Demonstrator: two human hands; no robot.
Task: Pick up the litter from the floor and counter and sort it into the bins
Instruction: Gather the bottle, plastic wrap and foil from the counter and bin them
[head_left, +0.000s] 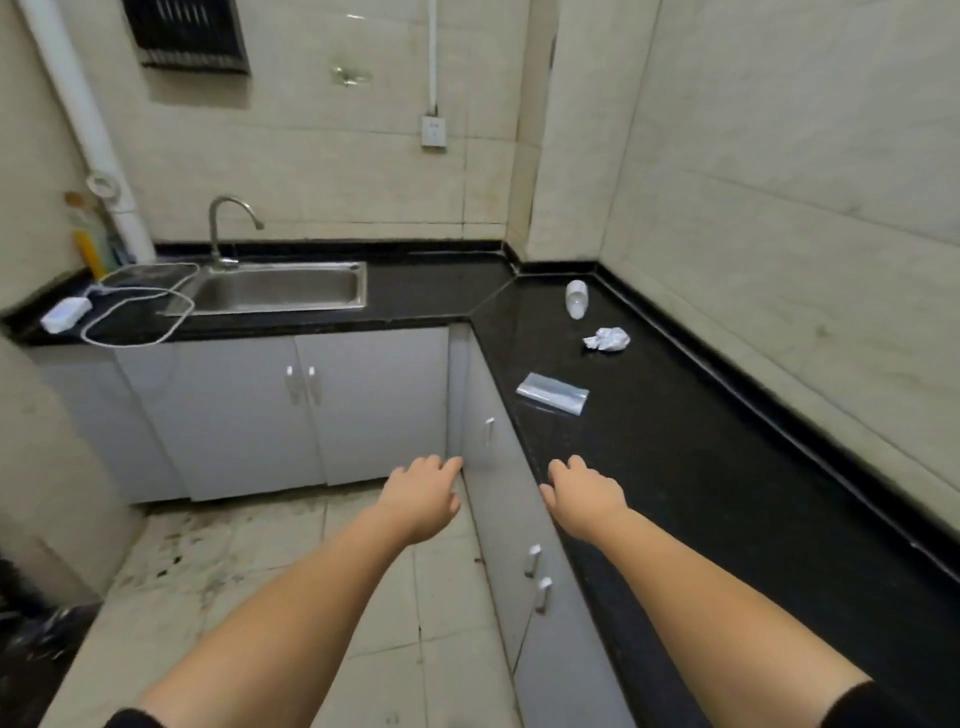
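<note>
Three pieces of litter lie on the black counter (701, 467) along the right wall. Nearest is a flat clear plastic bag (553, 393). Behind it sits a crumpled white paper ball (608, 339), and farthest back a small white bottle (576, 298) lies on its side. My right hand (584, 493) hovers over the counter's front edge, short of the plastic bag, fingers apart and empty. My left hand (426, 493) is held out over the floor in front of the cabinets, also empty with fingers loosely spread. No bins are in view.
A steel sink (280, 288) with a tap is set in the counter on the far wall. A white box (65, 313) with a looped white cable lies left of it. White cabinet doors (363, 405) run under both counters. The tiled floor (291, 561) is stained; something dark sits at bottom left.
</note>
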